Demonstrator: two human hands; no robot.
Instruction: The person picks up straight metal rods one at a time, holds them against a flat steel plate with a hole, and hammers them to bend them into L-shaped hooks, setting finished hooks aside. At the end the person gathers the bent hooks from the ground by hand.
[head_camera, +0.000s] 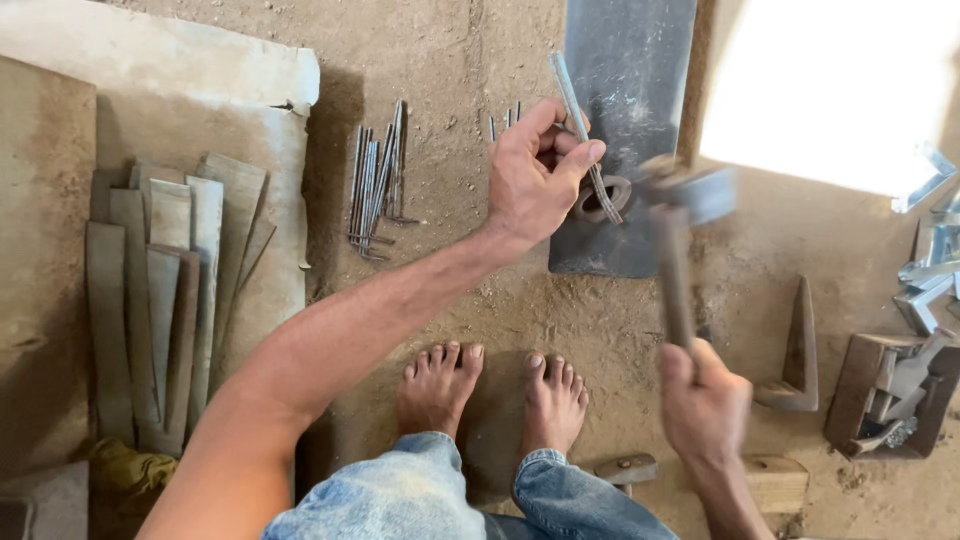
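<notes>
On the dirt floor ahead of the bare feet (495, 395), a flat dark steel plate (625, 90) lies with a worn, mottled surface; near its close end sits a ring-shaped hole or collar (603, 198). The left hand (535, 175) is closed around a thin, straight metal rod (583, 130), pinched between thumb and curled fingers. The rod stands tilted, its lower tip at or in the ring, its upper end leaning away to the left. The left forearm stretches long and diagonal from the lower left, wrist straight. The right hand (705, 400) is wrapped tight on the wooden handle of a hammer (685, 230); its steel head is motion-blurred just right of the rod's lower end, level with the ring. Whether head and rod touch cannot be told. Left of the left hand a bundle of similar thin rods (378, 180) lies on the earth, and further left flat grey metal strips (165, 290) are stacked overlapping on a pale board (200, 80). Right of the right hand stand a wooden wedge (795, 350) and a box of shiny brackets (895, 395).
</notes>
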